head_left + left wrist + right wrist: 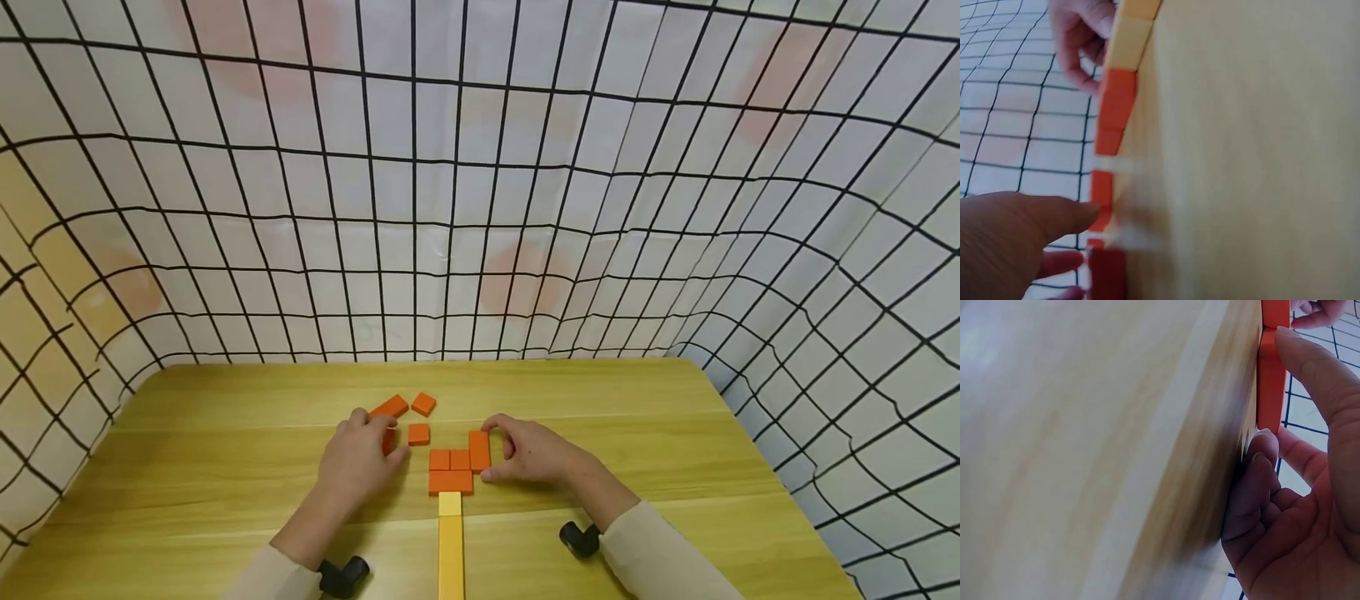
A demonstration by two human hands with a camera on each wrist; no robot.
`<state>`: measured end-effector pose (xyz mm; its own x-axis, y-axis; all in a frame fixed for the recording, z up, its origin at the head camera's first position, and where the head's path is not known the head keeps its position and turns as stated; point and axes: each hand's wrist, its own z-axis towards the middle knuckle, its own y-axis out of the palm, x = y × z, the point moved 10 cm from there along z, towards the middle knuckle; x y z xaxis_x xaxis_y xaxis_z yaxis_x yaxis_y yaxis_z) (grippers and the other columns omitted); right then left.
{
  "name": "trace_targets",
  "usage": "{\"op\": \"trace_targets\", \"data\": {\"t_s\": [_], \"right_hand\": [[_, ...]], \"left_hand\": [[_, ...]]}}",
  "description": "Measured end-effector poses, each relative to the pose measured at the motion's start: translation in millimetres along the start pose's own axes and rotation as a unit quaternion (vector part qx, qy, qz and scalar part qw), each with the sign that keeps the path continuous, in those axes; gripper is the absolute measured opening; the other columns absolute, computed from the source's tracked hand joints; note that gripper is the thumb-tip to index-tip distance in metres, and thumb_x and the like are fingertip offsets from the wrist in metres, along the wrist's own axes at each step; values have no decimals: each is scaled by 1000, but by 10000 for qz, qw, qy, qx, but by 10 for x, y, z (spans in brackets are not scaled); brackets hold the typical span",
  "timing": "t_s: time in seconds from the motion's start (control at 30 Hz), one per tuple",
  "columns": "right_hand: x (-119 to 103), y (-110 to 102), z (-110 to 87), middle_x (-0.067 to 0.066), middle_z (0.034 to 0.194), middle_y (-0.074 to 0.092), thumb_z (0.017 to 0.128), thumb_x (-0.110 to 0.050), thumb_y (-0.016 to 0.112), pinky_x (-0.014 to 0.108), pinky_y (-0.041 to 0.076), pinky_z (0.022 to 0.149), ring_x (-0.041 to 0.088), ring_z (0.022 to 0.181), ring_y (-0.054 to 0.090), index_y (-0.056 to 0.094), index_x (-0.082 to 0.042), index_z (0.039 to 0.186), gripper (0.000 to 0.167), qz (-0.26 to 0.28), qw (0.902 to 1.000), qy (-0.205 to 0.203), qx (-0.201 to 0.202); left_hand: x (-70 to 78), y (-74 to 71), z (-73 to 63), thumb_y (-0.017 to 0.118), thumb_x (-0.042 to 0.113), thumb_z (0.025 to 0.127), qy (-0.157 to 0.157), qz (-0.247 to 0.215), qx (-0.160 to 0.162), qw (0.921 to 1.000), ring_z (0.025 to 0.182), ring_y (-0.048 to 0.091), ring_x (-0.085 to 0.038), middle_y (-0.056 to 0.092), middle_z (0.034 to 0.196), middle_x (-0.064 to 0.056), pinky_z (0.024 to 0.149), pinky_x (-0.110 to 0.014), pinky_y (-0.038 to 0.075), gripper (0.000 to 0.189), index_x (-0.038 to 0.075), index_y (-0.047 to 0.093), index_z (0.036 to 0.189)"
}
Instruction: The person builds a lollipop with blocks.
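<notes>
My right hand (536,452) pinches an upright-lying orange rectangular block (479,451) lengthwise, thumb at its near end and index finger at its far end. This block lies against the right side of two small orange squares (439,460) and a crosswise orange rectangle (451,482). In the right wrist view, the thumb and index finger span the orange block (1270,387). My left hand (356,458) hovers low with thumb and fingers spread about another orange block (387,441), partly hidden by it. The left thumb overlaps an orange block (1101,190) in the left wrist view.
Beyond the left hand lie a loose orange rectangle (391,406) and two orange squares, one farther back (423,404), one nearer (418,434). A pale yellow block (450,503) and a long yellow strip (451,554) run toward me. Grid-patterned sheeting (435,192) surrounds the wooden table (637,417).
</notes>
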<state>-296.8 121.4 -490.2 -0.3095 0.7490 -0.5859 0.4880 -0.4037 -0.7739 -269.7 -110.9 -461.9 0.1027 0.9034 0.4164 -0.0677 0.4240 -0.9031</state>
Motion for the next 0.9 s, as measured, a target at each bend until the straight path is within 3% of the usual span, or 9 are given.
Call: {"op": "trace_targets", "data": {"t_s": [0.13,0.23,0.33,0.43,0.6,0.77,0.9], "right_hand": [[-11,-3,-2,-2,85,54,83,-47,83,29,41,67,10,68,45,54,-21,134,64,-31,10000,-46,24],[-3,-6,-4,-3,84,54,84,-47,83,29,41,67,10,68,45,54,-21,135,64,-83,9999,-57,38],[9,-7,-7,-4,84,54,83,-48,83,28,41,67,10,67,45,54,-22,135,64,-111,9999,-43,36],[9,-3,-8,-4,84,54,84,-47,83,28,41,67,10,67,44,54,-22,134,64,-79,9999,-71,21],[13,5,-4,-4,84,54,84,-48,83,28,41,67,9,67,44,54,-22,134,63,-45,10000,-86,-5],[13,-16,-15,-4,83,54,83,-48,83,28,41,66,10,67,46,54,-23,135,64,-49,10000,-31,24],[12,-12,-18,-4,84,54,83,-48,83,28,41,66,10,68,46,54,-23,136,65,-6,10000,-14,37]], "left_hand": [[-107,17,-32,80,35,85,-29,-456,-731,9963,80,54,-22,61,103,-13,66,-36,47,60,7,61,135],[-153,47,-61,86,28,80,15,-1087,-1399,9842,78,54,-18,62,95,-7,67,-34,45,73,6,55,142],[-203,55,-79,90,21,75,-30,-1554,-1771,9718,82,55,-17,63,95,-4,72,-35,47,83,3,51,146],[-228,37,-90,92,19,73,16,-1658,-1843,9688,84,55,-17,64,98,-4,77,-36,48,77,3,55,139],[-184,70,-127,93,20,73,215,-1743,-1971,9645,79,52,-18,60,89,-3,71,-35,45,64,6,59,126],[-28,137,-135,90,25,77,546,-1801,-2025,9610,74,52,-16,59,82,0,66,-31,44,66,7,59,132],[8,187,-104,89,28,78,448,-1729,-1905,9653,73,53,-14,59,81,1,66,-30,43,67,11,59,135]]}}
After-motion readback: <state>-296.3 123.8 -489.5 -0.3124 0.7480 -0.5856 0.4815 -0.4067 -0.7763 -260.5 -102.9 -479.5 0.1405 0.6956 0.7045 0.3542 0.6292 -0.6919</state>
